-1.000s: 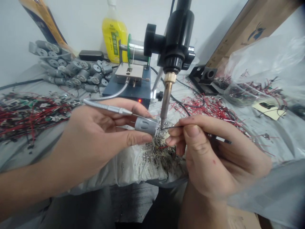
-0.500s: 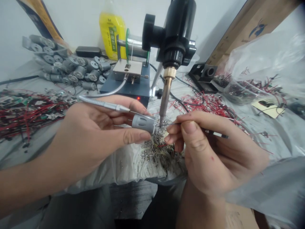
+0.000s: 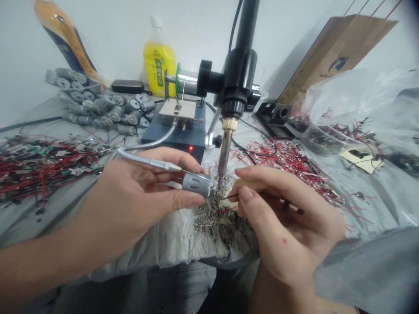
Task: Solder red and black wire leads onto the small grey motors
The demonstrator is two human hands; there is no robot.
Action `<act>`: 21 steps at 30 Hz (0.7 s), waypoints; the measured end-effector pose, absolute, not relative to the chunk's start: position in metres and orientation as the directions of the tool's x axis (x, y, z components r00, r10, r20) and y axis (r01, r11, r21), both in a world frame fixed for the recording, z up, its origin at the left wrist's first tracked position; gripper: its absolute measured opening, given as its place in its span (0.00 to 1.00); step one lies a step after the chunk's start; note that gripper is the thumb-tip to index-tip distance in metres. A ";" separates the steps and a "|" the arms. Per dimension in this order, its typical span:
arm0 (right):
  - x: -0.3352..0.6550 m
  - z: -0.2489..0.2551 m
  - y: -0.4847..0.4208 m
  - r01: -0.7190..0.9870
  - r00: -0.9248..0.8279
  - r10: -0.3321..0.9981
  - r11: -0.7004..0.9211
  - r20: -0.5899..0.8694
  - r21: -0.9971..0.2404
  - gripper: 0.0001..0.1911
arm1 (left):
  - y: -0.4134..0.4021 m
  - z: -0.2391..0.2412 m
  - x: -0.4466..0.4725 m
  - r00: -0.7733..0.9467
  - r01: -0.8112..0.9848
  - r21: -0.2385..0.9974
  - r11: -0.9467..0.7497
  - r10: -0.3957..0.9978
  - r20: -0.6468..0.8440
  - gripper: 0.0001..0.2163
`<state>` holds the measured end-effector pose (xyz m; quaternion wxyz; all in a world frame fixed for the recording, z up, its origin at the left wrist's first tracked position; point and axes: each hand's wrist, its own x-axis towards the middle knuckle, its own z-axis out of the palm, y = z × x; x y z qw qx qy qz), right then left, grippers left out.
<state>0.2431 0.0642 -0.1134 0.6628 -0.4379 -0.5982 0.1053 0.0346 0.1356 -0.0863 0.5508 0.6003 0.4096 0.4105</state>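
My left hand (image 3: 150,187) grips a small grey electric motor (image 3: 196,184) between thumb and fingers, its end turned towards the soldering iron (image 3: 224,152). The iron hangs tip-down from a black stand clamp (image 3: 237,83). A metal solder feed tube (image 3: 147,162) passes over my left hand, and thin solder wire runs from its nozzle to the iron's tip. My right hand (image 3: 278,213) pinches a thin dark wire (image 3: 231,197) between thumb and forefinger; its free end points left, a little below the tip and apart from the motor. Part of what the wire joins is hidden in the palm.
Solder scraps (image 3: 222,218) cover the sheet below the tip. Behind stands the solder feeder (image 3: 176,126) with a solder spool (image 3: 188,83). Grey motors (image 3: 111,109) are heaped back left. Wired boards (image 3: 49,161) lie left, red wires (image 3: 288,165) right, near a plastic tub (image 3: 327,141).
My right hand has drawn the wire down and away from the motor's end and the iron's tip. The left hand still holds the motor. The camera view has tilted up a little.
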 end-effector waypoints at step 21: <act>0.247 -0.100 0.055 0.175 0.372 0.804 0.430 0.464 -0.885 0.04 | 0.138 -0.085 0.040 0.405 0.020 0.999 -0.045 0.914 0.033 0.14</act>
